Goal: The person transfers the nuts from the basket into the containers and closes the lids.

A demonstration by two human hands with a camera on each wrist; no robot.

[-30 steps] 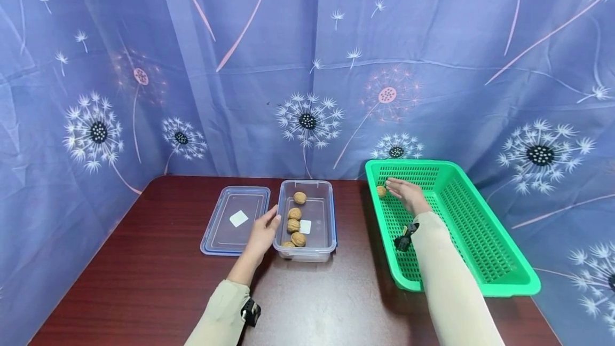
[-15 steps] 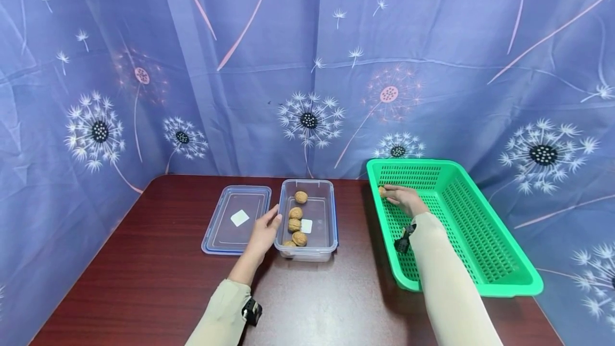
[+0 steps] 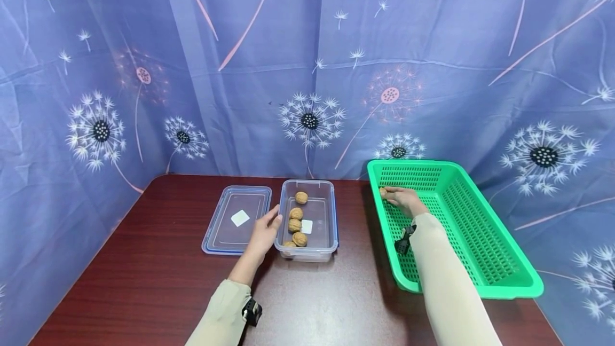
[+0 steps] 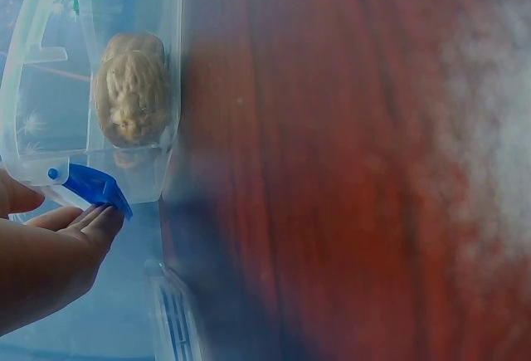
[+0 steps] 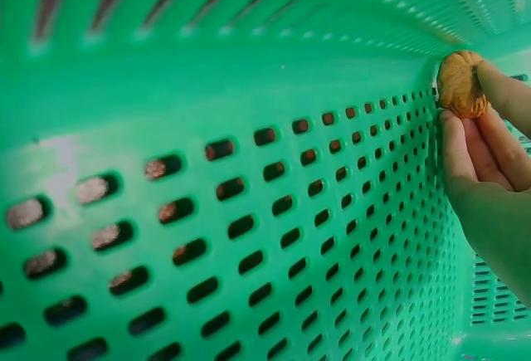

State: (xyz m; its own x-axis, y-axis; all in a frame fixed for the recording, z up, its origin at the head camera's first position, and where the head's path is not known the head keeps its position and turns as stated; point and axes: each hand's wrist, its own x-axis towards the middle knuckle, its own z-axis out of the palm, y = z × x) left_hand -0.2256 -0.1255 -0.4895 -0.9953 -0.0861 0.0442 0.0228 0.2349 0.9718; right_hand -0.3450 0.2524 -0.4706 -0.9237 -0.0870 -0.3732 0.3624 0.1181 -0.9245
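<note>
My right hand (image 3: 405,200) reaches into the green plastic basket (image 3: 499,291) and pinches a walnut (image 5: 461,85) between thumb and fingers, close to the basket's left wall near the back corner. The fingers partly cover this walnut in the head view. With fairly straight fingers, my left hand (image 3: 263,233) touches the left side of a clear plastic box (image 3: 321,252). In the left wrist view its fingertips meet the box's blue latch (image 4: 95,185). Several walnuts (image 3: 294,225) lie inside that box, mostly along its left side.
The box's clear lid (image 3: 218,234), with a white square on it, lies flat on the dark red table (image 3: 144,260) left of the box. Behind the table hangs a blue dandelion-print curtain (image 3: 250,122). The basket's high walls surround the right hand.
My right hand has moved slightly down and left to the walnut by the basket wall and now grips it. The left hand and the box stay in place.
</note>
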